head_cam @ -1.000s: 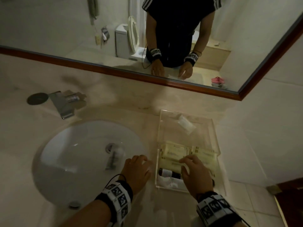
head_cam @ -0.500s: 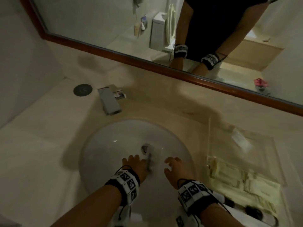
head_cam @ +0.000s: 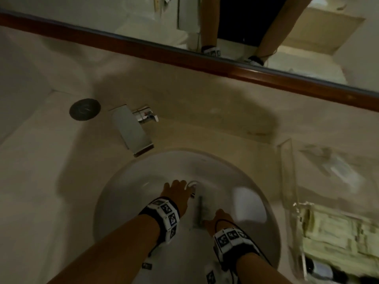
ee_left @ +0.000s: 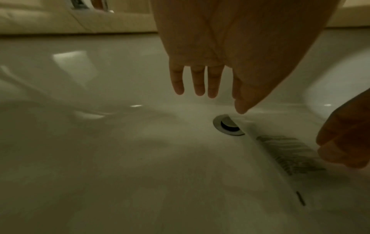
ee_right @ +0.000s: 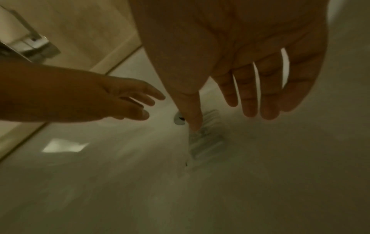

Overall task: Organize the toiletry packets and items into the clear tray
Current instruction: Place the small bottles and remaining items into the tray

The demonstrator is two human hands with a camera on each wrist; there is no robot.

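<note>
Sink basin (head_cam: 127, 193): white, oval, sunk into the beige tabletop (head_cam: 30, 181); both hands are inside it.

Left hand (head_cam: 177, 191): fingers straight and spread, holding nothing, fingertips just above the drain (ee_left: 228, 125).

Right hand (head_cam: 217, 219): fingers extended and relaxed, holding nothing; in the right wrist view the thumb tip points down at the packet, contact uncertain.

Toiletry packet (ee_left: 288, 152): clear, flat, with dark print, lying on the basin floor, one end beside the drain, between the two hands.

Clear tray (head_cam: 287, 171): on the tabletop at 3 o'clock from the basin; pale yellow packets (head_cam: 336, 232) lie in its near part, one small clear packet (head_cam: 338, 171) in its far part; details blurred.

Faucet (head_cam: 133, 132): chrome, at 11 o'clock from the basin. Round dark disc (head_cam: 84, 109) just left of it. Mirror (head_cam: 102, 15) above, wood-framed.
</note>
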